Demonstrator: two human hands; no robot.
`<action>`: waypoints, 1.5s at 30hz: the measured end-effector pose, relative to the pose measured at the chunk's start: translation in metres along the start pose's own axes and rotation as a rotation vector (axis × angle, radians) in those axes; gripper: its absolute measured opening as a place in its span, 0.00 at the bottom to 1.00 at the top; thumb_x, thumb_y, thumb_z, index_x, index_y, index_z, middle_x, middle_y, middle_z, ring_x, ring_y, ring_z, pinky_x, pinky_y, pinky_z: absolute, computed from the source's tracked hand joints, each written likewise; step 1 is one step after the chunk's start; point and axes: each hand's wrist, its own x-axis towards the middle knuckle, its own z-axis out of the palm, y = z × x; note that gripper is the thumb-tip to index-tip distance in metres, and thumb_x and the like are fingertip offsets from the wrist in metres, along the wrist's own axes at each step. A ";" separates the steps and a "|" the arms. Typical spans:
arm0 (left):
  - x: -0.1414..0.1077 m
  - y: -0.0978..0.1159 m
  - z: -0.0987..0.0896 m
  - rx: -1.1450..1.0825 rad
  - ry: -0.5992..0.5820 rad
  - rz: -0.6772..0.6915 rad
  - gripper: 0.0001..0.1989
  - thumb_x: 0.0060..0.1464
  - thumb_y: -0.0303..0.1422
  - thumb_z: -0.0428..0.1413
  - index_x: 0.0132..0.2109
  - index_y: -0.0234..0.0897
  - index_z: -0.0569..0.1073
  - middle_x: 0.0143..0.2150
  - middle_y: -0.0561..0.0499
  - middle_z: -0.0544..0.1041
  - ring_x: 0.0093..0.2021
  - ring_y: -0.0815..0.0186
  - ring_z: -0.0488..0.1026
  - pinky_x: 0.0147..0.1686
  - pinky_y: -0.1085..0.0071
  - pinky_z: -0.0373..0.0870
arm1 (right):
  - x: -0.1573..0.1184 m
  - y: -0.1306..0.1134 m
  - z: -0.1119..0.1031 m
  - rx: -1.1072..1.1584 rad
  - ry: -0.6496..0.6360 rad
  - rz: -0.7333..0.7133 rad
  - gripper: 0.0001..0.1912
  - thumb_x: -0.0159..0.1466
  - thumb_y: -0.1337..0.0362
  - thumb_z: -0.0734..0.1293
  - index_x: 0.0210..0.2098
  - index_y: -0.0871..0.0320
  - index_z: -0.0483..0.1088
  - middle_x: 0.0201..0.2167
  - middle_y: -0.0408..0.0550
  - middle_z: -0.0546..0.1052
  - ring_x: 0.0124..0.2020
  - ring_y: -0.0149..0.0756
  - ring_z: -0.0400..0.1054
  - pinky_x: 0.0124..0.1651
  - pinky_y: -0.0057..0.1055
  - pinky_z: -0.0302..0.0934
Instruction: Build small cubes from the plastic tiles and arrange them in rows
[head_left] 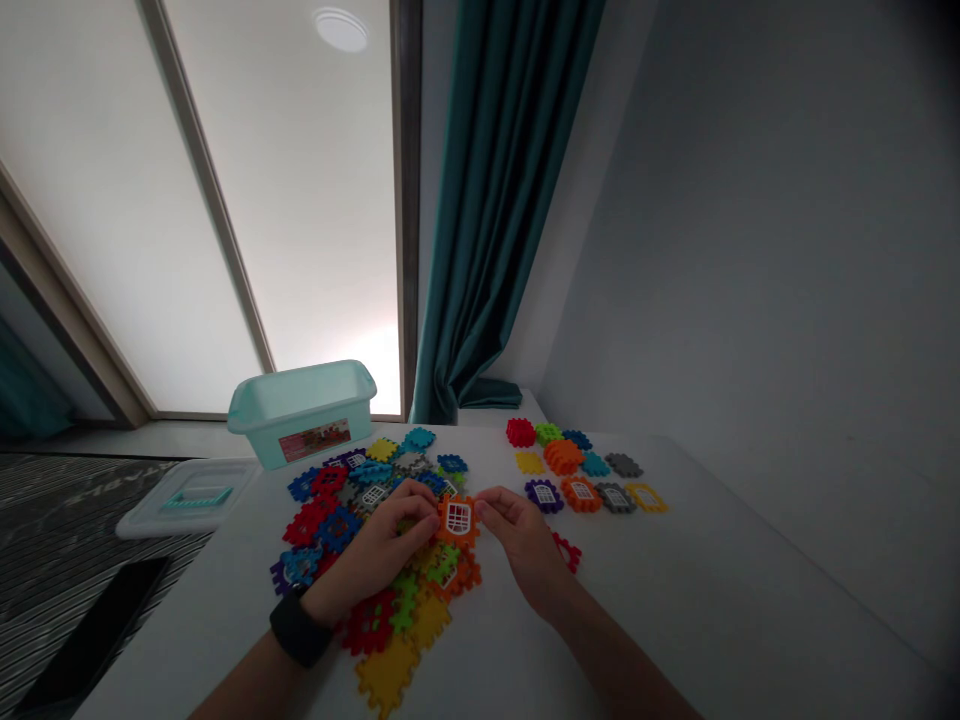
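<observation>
Both hands pinch an orange interlocking building tile (445, 533) with a white window grid, held upright over the edge of a mixed heap. My left hand (386, 540), with a black band on its wrist, grips the tile's left edge. On the opposite edge are the thumb and fingers of my right hand (525, 545). Beneath my left hand spreads the heap of notched tiles, including a yellow tile (388, 672), a red tile (369, 622) and a blue tile (339, 528). A red tile (570, 552) lies partly hidden behind my right hand.
Sorted tiles stand in small groups at the right, among them an orange stack (564, 457), a red stack (520, 432) and a purple window tile (544, 496). A mint plastic bin (259, 438) stands behind the heap. Its clear lid (150, 500) lies at the left.
</observation>
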 end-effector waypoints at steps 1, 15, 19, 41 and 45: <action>0.000 0.000 0.000 0.001 0.004 0.003 0.14 0.64 0.40 0.54 0.34 0.38 0.74 0.47 0.47 0.70 0.46 0.60 0.71 0.48 0.65 0.69 | 0.000 0.001 0.000 -0.007 0.000 -0.002 0.18 0.57 0.49 0.76 0.36 0.58 0.77 0.33 0.45 0.80 0.36 0.37 0.72 0.42 0.32 0.66; -0.003 0.005 0.004 0.249 0.031 0.118 0.08 0.64 0.39 0.53 0.41 0.40 0.72 0.45 0.47 0.71 0.45 0.59 0.71 0.49 0.63 0.68 | -0.007 0.004 0.000 -0.774 0.069 -0.742 0.07 0.70 0.66 0.63 0.40 0.53 0.73 0.38 0.47 0.80 0.43 0.41 0.73 0.50 0.40 0.64; -0.004 0.005 0.003 0.315 0.056 0.117 0.09 0.64 0.40 0.54 0.44 0.40 0.73 0.46 0.46 0.71 0.46 0.58 0.71 0.49 0.61 0.69 | -0.008 0.007 0.000 -0.832 0.034 -0.913 0.09 0.70 0.70 0.61 0.43 0.52 0.70 0.40 0.47 0.79 0.45 0.39 0.73 0.55 0.43 0.63; -0.004 -0.014 0.003 0.699 0.263 0.383 0.17 0.55 0.35 0.61 0.51 0.40 0.71 0.49 0.43 0.73 0.49 0.53 0.73 0.49 0.58 0.72 | -0.008 0.018 -0.002 -1.082 0.028 -0.779 0.13 0.69 0.64 0.65 0.53 0.52 0.68 0.54 0.55 0.70 0.57 0.47 0.66 0.58 0.48 0.67; -0.004 -0.014 0.003 0.716 0.254 0.386 0.17 0.54 0.35 0.61 0.51 0.41 0.71 0.50 0.43 0.73 0.50 0.52 0.72 0.50 0.57 0.72 | -0.008 0.018 -0.002 -1.131 0.034 -0.789 0.14 0.69 0.63 0.65 0.53 0.52 0.68 0.53 0.55 0.71 0.55 0.48 0.67 0.57 0.49 0.66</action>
